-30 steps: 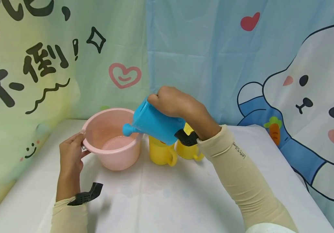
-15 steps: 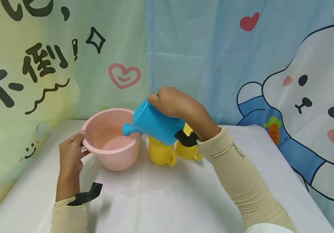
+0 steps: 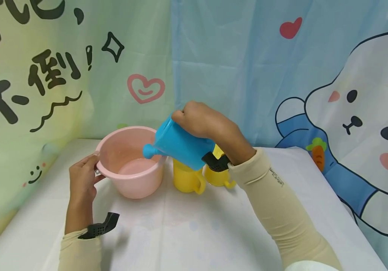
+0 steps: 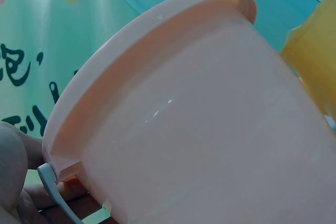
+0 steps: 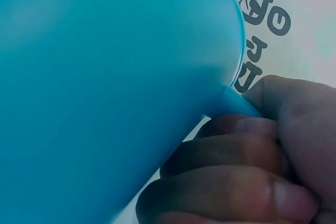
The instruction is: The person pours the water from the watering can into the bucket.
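Observation:
In the head view my left hand (image 3: 82,178) grips the left edge of a pink bucket (image 3: 134,188) that stands on the table. The left wrist view shows the fingers round the bucket's rim (image 4: 126,30), beside a pale bail handle (image 4: 55,190). My right hand (image 3: 202,120) holds a blue watering can (image 3: 183,145) up in the air, its fingers curled round the can's handle (image 5: 233,103). The can is tipped to the left, and its spout (image 3: 150,151) is over the right part of the bucket's mouth. No stream from the spout can be made out.
Just right of the bucket stands a yellow cup (image 3: 185,180) with a handle, partly hidden by the can. Another yellow cup (image 3: 216,177) is behind the right wrist. A white cloth covers the table (image 3: 180,233), and a printed curtain (image 3: 214,56) hangs behind it.

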